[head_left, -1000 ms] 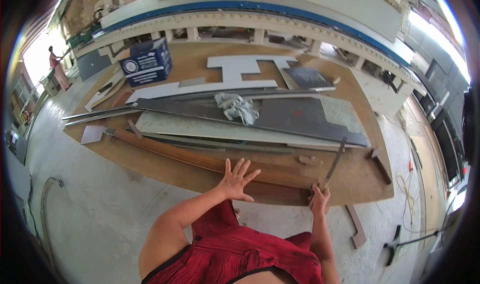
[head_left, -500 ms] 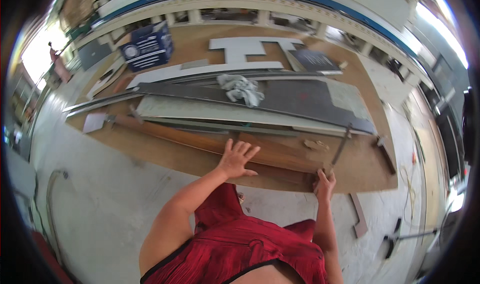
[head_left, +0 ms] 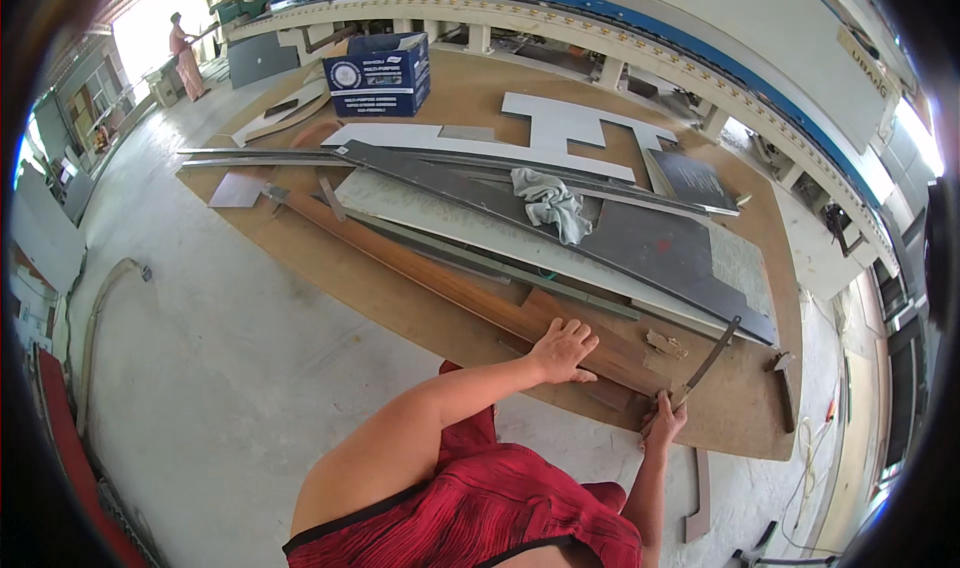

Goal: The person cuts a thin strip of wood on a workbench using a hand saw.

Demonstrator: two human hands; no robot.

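A long brown wood-grain board (head_left: 430, 268) lies along the near edge of the work table, running from far left to near right. My left hand (head_left: 565, 351) rests on top of it towards its right end, fingers spread and pressing down. At that end, my right hand (head_left: 660, 423) is closed round the near end of a long, narrow, dark blade-like tool (head_left: 715, 356), which points away and up to the right. Whether it is a saw or a file I cannot tell. A torn brown scrap (head_left: 665, 344) lies just beyond the board, near the tool.
Long grey panels (head_left: 450, 190), a crumpled cloth (head_left: 550, 206), white cut-out panels (head_left: 560, 128) and a blue box (head_left: 380, 78) lie on the brown table top (head_left: 300, 258). A hammer (head_left: 783, 388) lies at its right edge. Far left, a person (head_left: 186, 58) stands.
The view has swung left, so everything sits further right and lower in it. My left hand still lies on the board, and my right hand keeps hold of the blade-like tool.
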